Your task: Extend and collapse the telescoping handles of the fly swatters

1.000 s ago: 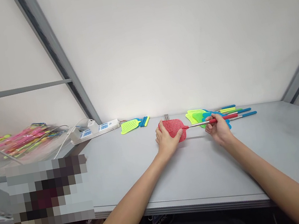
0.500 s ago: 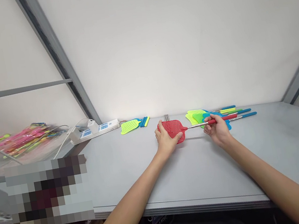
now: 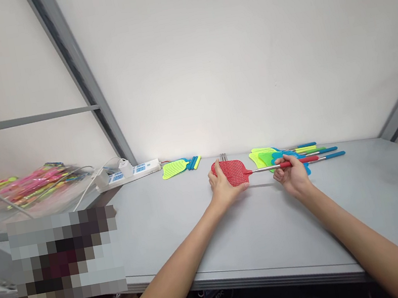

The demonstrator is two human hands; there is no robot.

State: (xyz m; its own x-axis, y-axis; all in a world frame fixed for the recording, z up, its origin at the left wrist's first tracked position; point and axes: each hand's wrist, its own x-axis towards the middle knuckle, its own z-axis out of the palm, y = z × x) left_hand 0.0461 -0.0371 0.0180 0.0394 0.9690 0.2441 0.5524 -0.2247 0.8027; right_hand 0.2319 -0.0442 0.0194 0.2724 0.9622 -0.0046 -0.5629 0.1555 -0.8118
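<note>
Fly swatters on grey table

Red perforated paddle-shaped swatter: straight-up red, peppered with little holes, silvery metal shaft, matching red grip
Fan of long-handled swatters, back edge, right half: neon yellow, green and blue heads, grips mostly blue plus yellow and green
Flat perforated swatter head, back edge, left half: neon yellow, holey too
Short slim rods beside it: blue, one yellow
Smooth flat counter: plain gray

The head-worn camera peers forward and down across the grey tabletop, left hand and right hand near, pale wall straight ahead!
</note>
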